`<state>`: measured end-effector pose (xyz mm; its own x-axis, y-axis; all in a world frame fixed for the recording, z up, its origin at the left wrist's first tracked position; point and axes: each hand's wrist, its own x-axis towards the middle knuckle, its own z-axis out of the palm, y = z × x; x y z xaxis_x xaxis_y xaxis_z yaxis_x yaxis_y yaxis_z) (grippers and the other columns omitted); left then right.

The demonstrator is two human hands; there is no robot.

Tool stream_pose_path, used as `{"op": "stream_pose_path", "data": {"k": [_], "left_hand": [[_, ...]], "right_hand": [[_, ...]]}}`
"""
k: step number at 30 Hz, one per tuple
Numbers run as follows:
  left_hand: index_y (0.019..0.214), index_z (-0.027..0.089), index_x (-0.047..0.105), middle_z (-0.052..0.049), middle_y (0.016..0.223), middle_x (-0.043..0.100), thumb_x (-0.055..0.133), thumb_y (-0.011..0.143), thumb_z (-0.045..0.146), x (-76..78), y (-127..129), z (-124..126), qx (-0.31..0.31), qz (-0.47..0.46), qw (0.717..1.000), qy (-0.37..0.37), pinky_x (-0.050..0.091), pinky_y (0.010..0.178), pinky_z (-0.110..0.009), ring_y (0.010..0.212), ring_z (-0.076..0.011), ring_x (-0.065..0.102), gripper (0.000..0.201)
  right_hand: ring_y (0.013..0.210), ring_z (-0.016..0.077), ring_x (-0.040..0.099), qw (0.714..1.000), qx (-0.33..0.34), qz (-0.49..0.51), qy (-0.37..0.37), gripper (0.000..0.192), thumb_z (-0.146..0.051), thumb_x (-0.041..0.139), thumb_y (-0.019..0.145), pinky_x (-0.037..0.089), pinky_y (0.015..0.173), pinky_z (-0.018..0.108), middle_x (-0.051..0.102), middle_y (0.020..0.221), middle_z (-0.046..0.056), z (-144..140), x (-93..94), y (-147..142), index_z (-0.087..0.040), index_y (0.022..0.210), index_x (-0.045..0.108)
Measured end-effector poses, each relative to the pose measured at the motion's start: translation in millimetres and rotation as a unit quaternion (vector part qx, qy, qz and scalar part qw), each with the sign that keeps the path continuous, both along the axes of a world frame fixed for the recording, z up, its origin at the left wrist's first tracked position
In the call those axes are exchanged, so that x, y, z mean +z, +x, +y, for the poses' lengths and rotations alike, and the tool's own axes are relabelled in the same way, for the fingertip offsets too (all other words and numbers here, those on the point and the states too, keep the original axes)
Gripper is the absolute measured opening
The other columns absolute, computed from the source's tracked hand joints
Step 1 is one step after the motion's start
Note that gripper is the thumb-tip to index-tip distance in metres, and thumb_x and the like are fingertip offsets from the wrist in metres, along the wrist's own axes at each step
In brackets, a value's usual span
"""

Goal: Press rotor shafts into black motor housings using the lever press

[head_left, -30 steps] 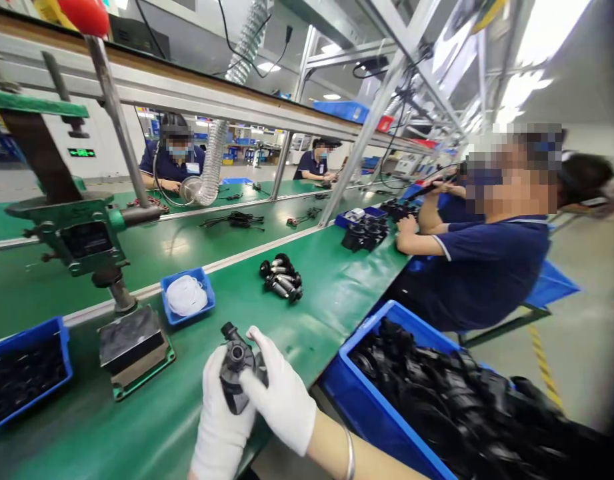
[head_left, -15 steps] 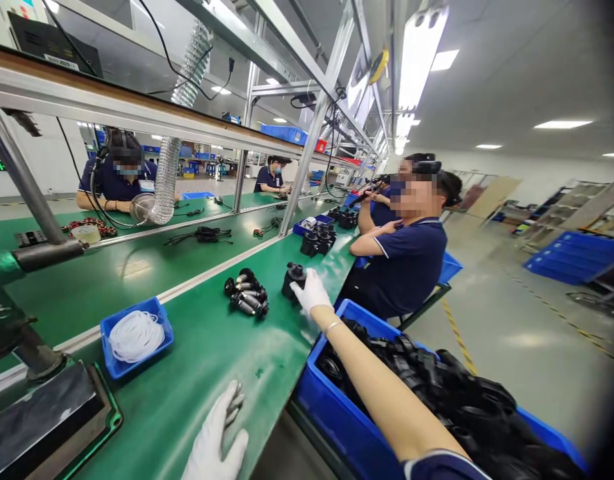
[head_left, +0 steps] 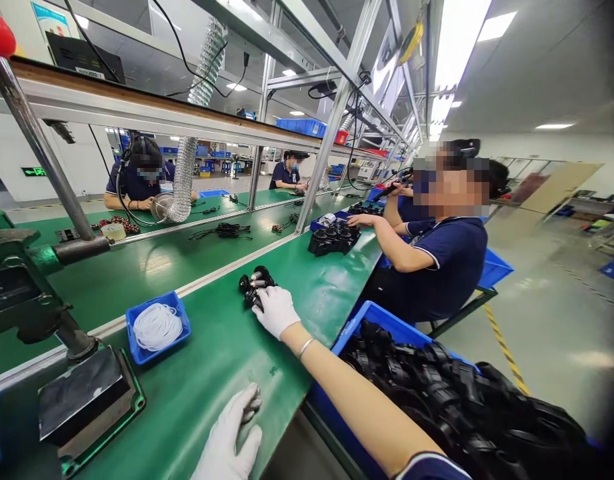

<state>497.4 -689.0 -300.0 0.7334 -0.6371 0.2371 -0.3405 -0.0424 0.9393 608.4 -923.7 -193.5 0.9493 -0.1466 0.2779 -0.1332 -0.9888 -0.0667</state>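
Observation:
My right hand, in a white glove, reaches over a small pile of black-and-silver cylindrical parts. Its fingers curl down round one of them, and the glove hides much of that part. My left hand, gloved too, hovers low by the bench's near edge. Its thumb stands apart from the bent fingers, and nothing is in it. Further along the green bench, a cluster of black housings stands beside a co-worker's hand.
A blue tray of white rings sits left of the pile, near a green press. On my right, a blue crate is heaped with black parts. A co-worker sits beyond it. A metal post rises from the bench.
My right hand has let go of a black housing, now among the cluster, and moved left to the pile of cylindrical parts. My view has turned left. The co-worker's hand has reached the housings.

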Motion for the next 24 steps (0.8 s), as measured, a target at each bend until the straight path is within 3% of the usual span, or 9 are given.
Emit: {"op": "stream_pose_path", "data": {"k": [8,11,14,16,19,22,24], "left_hand": [[0.144,0.031,0.044,-0.007,0.142,0.054,0.051,0.093,0.023,-8.4,-3.4,2.7,0.026,-0.095,0.993,0.063,0.048,0.106,-0.035,0.122,-0.0208,0.060,0.052],[0.141,0.032,0.048,-0.005,0.140,0.056,0.053,0.091,0.023,-8.5,-2.2,6.1,0.031,-0.117,0.990,0.077,0.048,0.107,-0.036,0.123,-0.0221,0.059,0.051],[0.138,0.030,0.052,-0.006,0.137,0.059,0.054,0.091,0.026,-2.0,-1.7,14.7,0.024,-0.078,0.994,0.066,0.050,0.105,-0.035,0.121,-0.0221,0.061,0.047],[0.138,0.026,0.051,-0.009,0.138,0.058,0.052,0.092,0.030,7.7,-2.1,25.1,0.035,-0.016,0.998,0.049,0.051,0.104,-0.034,0.120,-0.0219,0.061,0.046],[0.146,0.020,0.036,-0.015,0.148,0.044,0.049,0.094,0.039,30.8,-3.1,46.0,0.108,0.089,0.990,0.019,0.047,0.106,-0.037,0.127,-0.0238,0.054,0.057],[0.151,0.017,0.019,-0.020,0.154,0.032,0.052,0.090,0.052,61.9,-3.8,66.0,0.189,0.172,0.966,-0.038,0.045,0.107,-0.041,0.129,-0.0266,0.051,0.077],[0.147,0.017,0.025,-0.019,0.146,0.042,0.059,0.085,0.057,83.7,-4.0,76.6,0.191,0.209,0.955,-0.085,0.048,0.101,-0.039,0.118,-0.0259,0.058,0.082]], "right_hand": [[0.115,0.0261,0.053,0.998,-0.063,0.026,-0.017,0.028,-0.037,0.060,0.092,0.037,0.102,0.049,0.060,0.118,0.011,33.2,-4.5,30.4,-0.012,0.105,0.063],[0.115,0.0262,0.053,0.998,-0.049,0.030,0.021,0.027,-0.038,0.061,0.090,0.038,0.101,0.048,0.062,0.116,0.010,49.3,-4.9,25.0,-0.012,0.099,0.065],[0.102,0.0240,0.060,0.995,-0.015,0.032,0.095,0.025,-0.037,0.061,0.089,0.040,0.099,0.048,0.068,0.098,0.008,71.7,-7.2,19.3,-0.013,0.089,0.067],[0.092,0.0231,0.064,0.986,0.014,0.027,0.163,0.024,-0.033,0.057,0.091,0.044,0.094,0.045,0.070,0.088,0.009,88.6,-7.5,15.1,-0.013,0.084,0.068],[0.095,0.0232,0.066,0.958,0.087,0.020,0.274,0.027,-0.032,0.052,0.093,0.049,0.089,0.037,0.072,0.101,0.014,118.2,-7.0,-0.9,-0.012,0.099,0.069],[0.109,0.0187,0.064,0.906,0.211,0.050,0.364,0.040,-0.039,0.039,0.100,0.050,0.094,0.032,0.067,0.121,0.010,150.6,-8.1,-32.3,-0.016,0.125,0.060],[0.116,0.0169,0.061,0.849,0.299,0.090,0.426,0.046,-0.044,0.031,0.102,0.048,0.100,0.032,0.064,0.128,0.007,168.6,-7.8,-54.9,-0.020,0.134,0.054]]}}
